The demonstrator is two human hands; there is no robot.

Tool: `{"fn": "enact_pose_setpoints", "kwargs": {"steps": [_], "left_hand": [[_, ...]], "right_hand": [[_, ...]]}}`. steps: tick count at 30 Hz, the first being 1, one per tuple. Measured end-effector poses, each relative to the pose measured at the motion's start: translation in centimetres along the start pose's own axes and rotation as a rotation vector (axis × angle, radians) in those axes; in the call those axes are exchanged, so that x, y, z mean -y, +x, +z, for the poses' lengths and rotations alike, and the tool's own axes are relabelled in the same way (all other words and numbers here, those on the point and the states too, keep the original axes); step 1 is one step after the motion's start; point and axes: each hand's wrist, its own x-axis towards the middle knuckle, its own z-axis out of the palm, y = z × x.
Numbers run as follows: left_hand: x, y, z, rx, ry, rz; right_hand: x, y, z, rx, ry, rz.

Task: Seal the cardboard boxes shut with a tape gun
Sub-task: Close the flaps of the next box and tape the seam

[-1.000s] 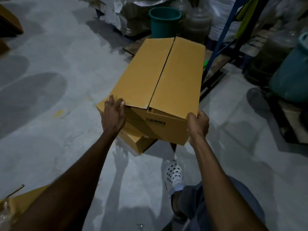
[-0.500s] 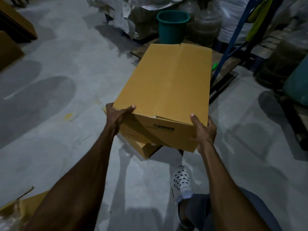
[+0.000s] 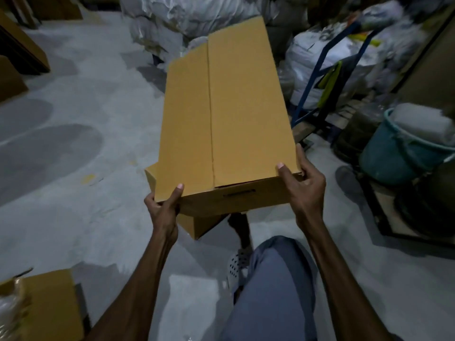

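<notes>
A long brown cardboard box (image 3: 236,114) is held up in front of me, its two top flaps folded down and meeting along a bare centre seam with no tape on it. My left hand (image 3: 163,207) grips the near left corner, thumb on top. At the near right corner my right hand (image 3: 304,185) holds on with its thumb over the flap. A second cardboard box (image 3: 199,225) sits on the floor beneath it, mostly hidden. No tape gun is in view.
Grey concrete floor (image 3: 73,193) spreads to the left. White sacks (image 3: 192,18) pile up at the back. A blue hand truck (image 3: 317,77) and a teal bucket (image 3: 391,153) stand on the right. Flat cardboard (image 3: 49,303) lies at bottom left. My knee (image 3: 278,279) is below the box.
The box has risen and swung straighter toward me, lifting off the lower box. Both hands keep their grip on the near corners; the view has tilted up.
</notes>
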Motion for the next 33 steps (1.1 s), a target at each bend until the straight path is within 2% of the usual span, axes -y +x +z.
{"fn": "enact_pose_setpoints", "kwargs": {"steps": [4,7,14,18,21,26,33], "left_hand": [[-2.2,-5.4,4.8,0.068,-0.083,0.016],[-3.2,-8.7,8.2,0.179,-0.099,0.074],[-3.5,-15.8,15.4,0.428,-0.101,0.097],[-2.0,-19.0,18.8,0.534,-0.020,0.091],[0.2,-20.7,20.8,0.600,0.042,0.067],[5.4,-21.5,22.9,0.695,0.266,0.025],[15.7,-20.4,23.8,0.716,0.552,-0.065]], "right_hand": [[5.3,-1.1,-5.8,-0.121,-0.071,-0.115],[8.1,-2.9,-10.6,-0.226,-0.105,-0.161],[9.3,-8.6,-19.6,-0.598,-0.037,-0.178],[7.0,-11.7,-23.6,-0.788,-0.009,-0.105],[4.2,-13.3,-26.4,-0.867,-0.030,-0.029],[-1.9,-15.7,-30.2,-0.912,-0.064,0.121],[-13.2,-19.0,-32.4,-0.937,-0.089,0.385]]}}
